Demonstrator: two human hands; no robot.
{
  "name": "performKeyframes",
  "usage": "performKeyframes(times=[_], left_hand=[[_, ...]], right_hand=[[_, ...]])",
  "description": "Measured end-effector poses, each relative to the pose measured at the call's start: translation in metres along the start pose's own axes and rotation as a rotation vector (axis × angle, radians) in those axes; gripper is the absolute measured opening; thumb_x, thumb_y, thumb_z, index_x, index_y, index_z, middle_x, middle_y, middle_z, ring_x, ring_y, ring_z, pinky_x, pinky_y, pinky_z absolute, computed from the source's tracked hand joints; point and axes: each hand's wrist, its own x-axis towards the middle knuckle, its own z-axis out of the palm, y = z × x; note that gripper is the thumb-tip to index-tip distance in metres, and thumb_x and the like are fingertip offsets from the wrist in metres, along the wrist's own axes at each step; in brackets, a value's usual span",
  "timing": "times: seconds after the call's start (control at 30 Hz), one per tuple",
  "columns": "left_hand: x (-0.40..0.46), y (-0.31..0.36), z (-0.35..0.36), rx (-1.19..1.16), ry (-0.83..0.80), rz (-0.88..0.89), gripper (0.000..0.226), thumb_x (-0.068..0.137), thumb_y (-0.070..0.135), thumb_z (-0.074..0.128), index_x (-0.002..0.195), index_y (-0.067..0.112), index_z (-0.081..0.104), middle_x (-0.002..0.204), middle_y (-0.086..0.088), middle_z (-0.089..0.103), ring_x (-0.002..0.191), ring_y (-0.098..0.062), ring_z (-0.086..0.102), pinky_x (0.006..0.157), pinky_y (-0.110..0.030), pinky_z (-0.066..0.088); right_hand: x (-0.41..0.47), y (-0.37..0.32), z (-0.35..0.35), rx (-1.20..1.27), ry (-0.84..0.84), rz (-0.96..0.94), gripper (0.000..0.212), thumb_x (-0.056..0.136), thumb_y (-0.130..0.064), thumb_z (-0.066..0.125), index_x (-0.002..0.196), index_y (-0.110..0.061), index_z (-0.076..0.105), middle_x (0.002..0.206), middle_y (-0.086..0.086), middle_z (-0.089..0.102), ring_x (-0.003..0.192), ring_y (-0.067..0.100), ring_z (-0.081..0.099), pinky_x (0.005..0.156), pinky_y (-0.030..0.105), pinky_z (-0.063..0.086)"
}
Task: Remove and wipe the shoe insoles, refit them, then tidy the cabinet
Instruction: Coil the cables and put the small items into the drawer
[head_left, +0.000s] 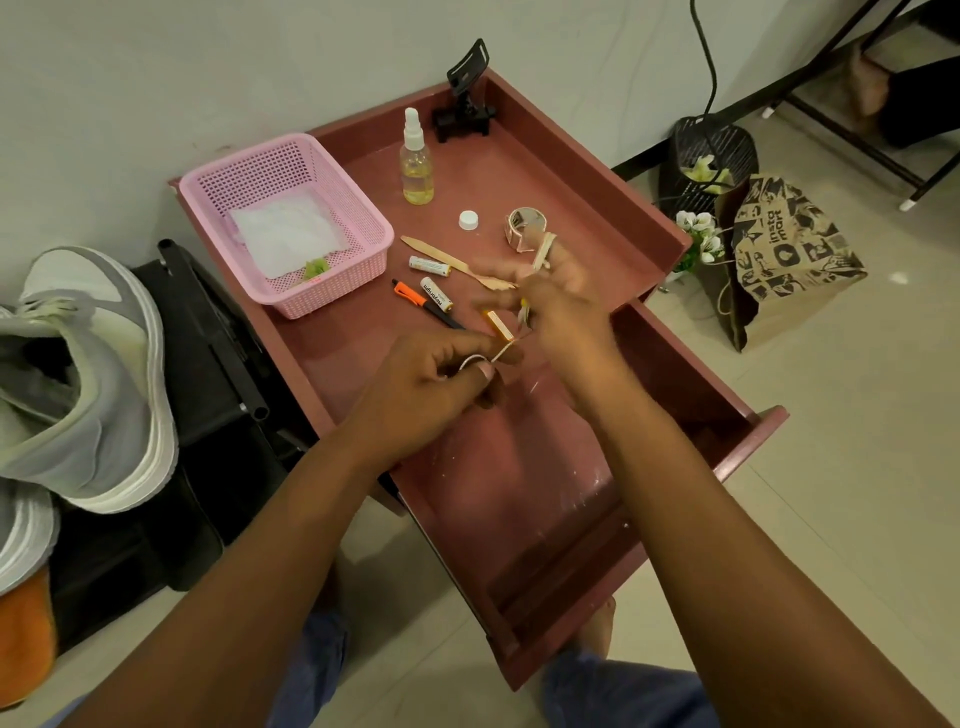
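Observation:
A maroon cabinet top (498, 171) with an open drawer (691, 384) below it fills the middle. Both hands hover over the drawer's back edge. My left hand (441, 384) pinches a pale rubber band (493, 356) between thumb and fingers. My right hand (550, 296), blurred by motion, has the same band material looped over its fingers and holds it taut. On the top lie two batteries (435, 293), an orange-capped pen (415, 299), a wooden stick (441, 257), a white cap (468, 220) and a spray bottle (415, 161).
A pink basket (332, 176) with a white cloth stands at the top's left. A black phone clamp (465, 104) sits at the back. Grey shoes (88, 384) rest on a black rack at left. A paper bag (789, 260) and a black bin (706, 150) stand on the floor at right.

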Motion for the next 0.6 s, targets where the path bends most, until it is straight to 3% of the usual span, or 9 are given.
performKeyframes(times=[0.1,0.17,0.23,0.33,0.43,0.5,0.53,0.6], left_hand=[[0.002,0.001,-0.004,-0.142,0.047,-0.010,0.037,0.099,0.011,0.050,0.102,0.032,0.080,0.073,0.000,0.070,0.073,-0.018,0.066,0.071,-0.029,0.053],[0.003,0.002,-0.008,-0.133,0.071,-0.005,0.033,0.103,0.003,0.048,0.101,0.017,0.078,0.069,0.002,0.068,0.068,-0.013,0.064,0.070,-0.029,0.052],[0.004,0.004,-0.012,-0.116,0.133,-0.010,0.031,0.105,-0.002,0.047,0.104,0.008,0.076,0.067,0.003,0.066,0.063,-0.011,0.059,0.065,-0.026,0.050],[0.007,0.005,-0.019,-0.139,0.270,-0.045,0.030,0.105,0.000,0.049,0.115,0.007,0.076,0.070,-0.010,0.065,0.062,-0.017,0.059,0.058,-0.029,0.050],[0.009,0.004,-0.022,-0.150,0.381,-0.090,0.029,0.104,0.000,0.049,0.116,0.006,0.075,0.073,-0.007,0.070,0.059,-0.016,0.062,0.054,-0.032,0.050],[0.009,0.004,-0.022,-0.131,0.425,-0.107,0.029,0.105,0.003,0.049,0.118,0.008,0.075,0.069,0.002,0.067,0.058,-0.011,0.062,0.056,-0.033,0.054],[0.008,0.004,-0.022,-0.109,0.442,-0.107,0.029,0.106,0.004,0.049,0.118,0.009,0.075,0.070,0.005,0.067,0.061,-0.009,0.064,0.061,-0.033,0.058],[0.007,0.002,-0.024,-0.082,0.467,-0.113,0.030,0.107,0.006,0.049,0.117,0.012,0.076,0.078,0.002,0.072,0.073,-0.012,0.071,0.073,-0.039,0.065]], right_hand=[[-0.001,0.020,0.006,-0.482,-0.056,-0.101,0.044,0.102,-0.024,0.041,0.145,-0.022,0.042,0.098,-0.008,0.069,0.084,0.011,0.065,0.082,0.041,0.055],[-0.001,0.025,0.007,-0.575,-0.090,-0.104,0.034,0.102,-0.042,0.042,0.126,-0.020,0.053,0.080,-0.012,0.058,0.076,0.014,0.058,0.079,0.049,0.053],[-0.002,0.023,0.006,-0.633,-0.116,-0.124,0.039,0.105,-0.052,0.040,0.105,-0.016,0.056,0.072,-0.009,0.055,0.071,0.016,0.057,0.076,0.051,0.052],[-0.004,0.021,0.003,-0.729,-0.160,-0.169,0.052,0.107,-0.054,0.035,0.097,-0.011,0.063,0.067,-0.004,0.051,0.064,0.015,0.052,0.070,0.048,0.050],[-0.005,0.022,0.002,-0.675,-0.203,-0.148,0.051,0.105,-0.049,0.049,0.081,-0.009,0.069,0.055,-0.010,0.044,0.052,0.006,0.040,0.056,0.036,0.038],[-0.005,0.020,0.000,-0.593,-0.264,-0.135,0.044,0.101,-0.039,0.063,0.068,-0.012,0.072,0.049,-0.012,0.048,0.047,0.005,0.040,0.056,0.028,0.033],[-0.006,0.018,-0.001,-0.532,-0.304,-0.124,0.043,0.100,-0.035,0.066,0.066,-0.009,0.071,0.048,-0.009,0.048,0.046,0.005,0.038,0.055,0.027,0.030],[-0.007,0.014,-0.004,-0.335,-0.378,-0.046,0.044,0.097,-0.032,0.067,0.066,-0.001,0.068,0.052,0.012,0.042,0.045,0.011,0.032,0.050,0.029,0.024]])
